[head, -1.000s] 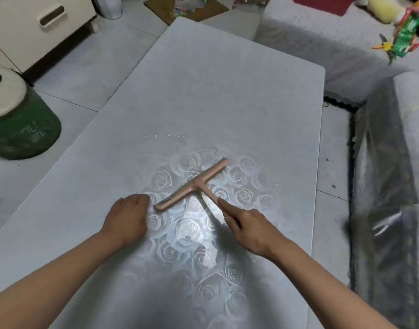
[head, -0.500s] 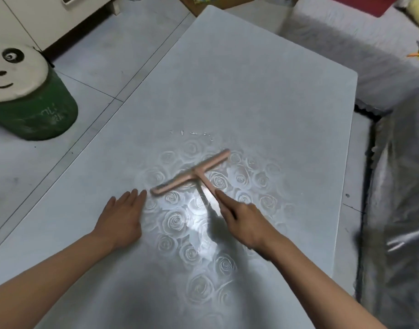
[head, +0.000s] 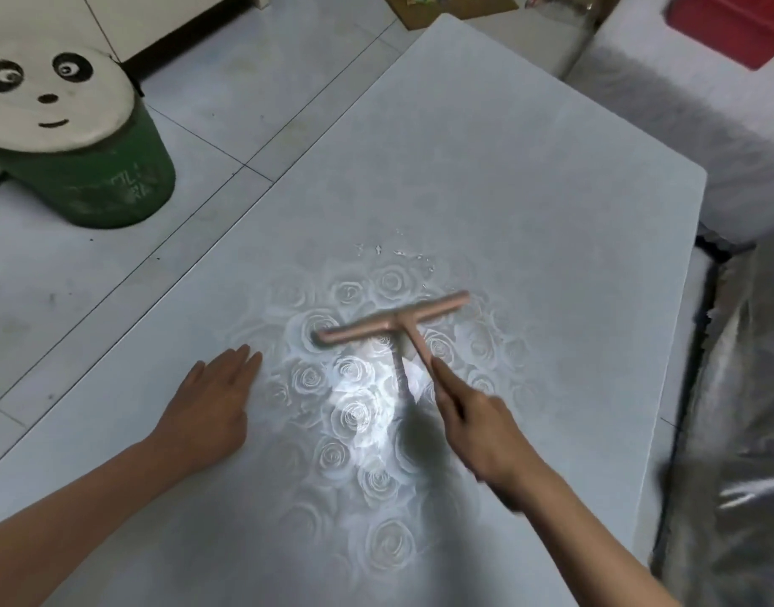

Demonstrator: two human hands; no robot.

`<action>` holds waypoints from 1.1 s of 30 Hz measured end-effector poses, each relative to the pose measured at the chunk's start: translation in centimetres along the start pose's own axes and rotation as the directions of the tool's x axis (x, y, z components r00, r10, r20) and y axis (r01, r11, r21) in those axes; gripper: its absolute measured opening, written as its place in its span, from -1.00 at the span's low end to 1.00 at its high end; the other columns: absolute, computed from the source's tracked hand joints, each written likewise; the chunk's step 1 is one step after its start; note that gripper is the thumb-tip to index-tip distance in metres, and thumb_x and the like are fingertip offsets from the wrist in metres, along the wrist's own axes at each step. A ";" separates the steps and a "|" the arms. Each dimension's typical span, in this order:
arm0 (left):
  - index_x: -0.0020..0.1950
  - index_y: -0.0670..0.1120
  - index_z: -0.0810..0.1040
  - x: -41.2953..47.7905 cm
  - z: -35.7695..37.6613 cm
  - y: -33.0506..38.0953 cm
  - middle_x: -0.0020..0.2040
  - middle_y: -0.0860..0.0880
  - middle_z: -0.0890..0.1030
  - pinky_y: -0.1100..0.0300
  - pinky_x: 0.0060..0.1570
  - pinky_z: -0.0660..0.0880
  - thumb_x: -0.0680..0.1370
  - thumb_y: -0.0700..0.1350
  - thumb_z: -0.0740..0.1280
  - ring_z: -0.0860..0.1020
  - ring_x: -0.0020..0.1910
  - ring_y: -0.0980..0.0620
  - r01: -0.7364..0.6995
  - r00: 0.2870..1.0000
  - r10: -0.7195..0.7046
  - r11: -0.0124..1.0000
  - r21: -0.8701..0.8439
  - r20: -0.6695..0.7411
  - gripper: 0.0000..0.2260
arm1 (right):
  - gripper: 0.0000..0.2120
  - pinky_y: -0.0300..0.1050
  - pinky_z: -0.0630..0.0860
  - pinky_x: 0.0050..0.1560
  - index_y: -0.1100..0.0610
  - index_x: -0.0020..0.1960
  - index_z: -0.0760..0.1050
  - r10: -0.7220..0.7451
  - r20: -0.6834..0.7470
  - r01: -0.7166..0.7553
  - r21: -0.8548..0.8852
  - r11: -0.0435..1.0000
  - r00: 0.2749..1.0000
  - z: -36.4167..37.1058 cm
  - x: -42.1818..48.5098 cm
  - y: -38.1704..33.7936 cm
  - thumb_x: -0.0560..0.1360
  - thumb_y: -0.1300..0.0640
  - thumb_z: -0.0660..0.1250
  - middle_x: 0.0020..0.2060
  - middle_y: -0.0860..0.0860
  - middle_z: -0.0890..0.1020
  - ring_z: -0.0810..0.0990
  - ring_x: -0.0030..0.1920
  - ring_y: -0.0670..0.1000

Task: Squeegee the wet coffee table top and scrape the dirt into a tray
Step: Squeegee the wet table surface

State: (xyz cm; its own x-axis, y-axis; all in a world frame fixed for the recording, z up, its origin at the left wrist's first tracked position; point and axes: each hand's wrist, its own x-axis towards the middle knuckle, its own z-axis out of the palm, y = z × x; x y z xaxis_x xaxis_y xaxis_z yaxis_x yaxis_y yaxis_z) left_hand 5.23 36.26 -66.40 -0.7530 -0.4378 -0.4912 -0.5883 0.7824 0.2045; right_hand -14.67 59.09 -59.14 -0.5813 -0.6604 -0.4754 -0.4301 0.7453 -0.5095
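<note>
right hand (head: 486, 427) holds pink squeegee (head: 394, 324) by its stick | blade on wet table (head: 507, 190), near the drops (head: 402, 254) | left hand (head: 209, 405) now flat, fingers straight, away from blade

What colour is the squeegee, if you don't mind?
The squeegee is pale pink, seen in the head view.

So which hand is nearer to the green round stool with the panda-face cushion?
The left. The left hand lies flat on the pale table top, on the side of the green stool. The right hand grips the pink T-shaped squeegee farther from it.
</note>
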 end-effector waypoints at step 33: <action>0.55 -0.16 -0.20 -8.5 -0.9 -11.9 0.54 -0.24 -0.20 0.03 0.48 -0.01 0.57 -0.14 0.12 -0.10 0.55 -0.15 0.201 0.975 -0.208 0.976 0.082 0.079 -0.34 | -0.45 -0.02 0.44 -0.18 -0.31 0.51 -0.17 0.128 0.000 -0.126 -0.141 0.982 0.992 11.4 -7.0 -13.6 0.65 0.06 -0.03 -0.18 0.15 0.63 0.59 -0.18 0.17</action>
State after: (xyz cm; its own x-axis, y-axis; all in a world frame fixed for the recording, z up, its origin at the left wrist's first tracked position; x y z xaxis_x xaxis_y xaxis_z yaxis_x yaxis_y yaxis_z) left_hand 18.33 30.25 -63.87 -0.5887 -0.5544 -0.5883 -0.7016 0.7119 0.0313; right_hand 3.10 52.51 -57.06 -0.6313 -0.5598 -0.5368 -0.4464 0.8282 -0.3387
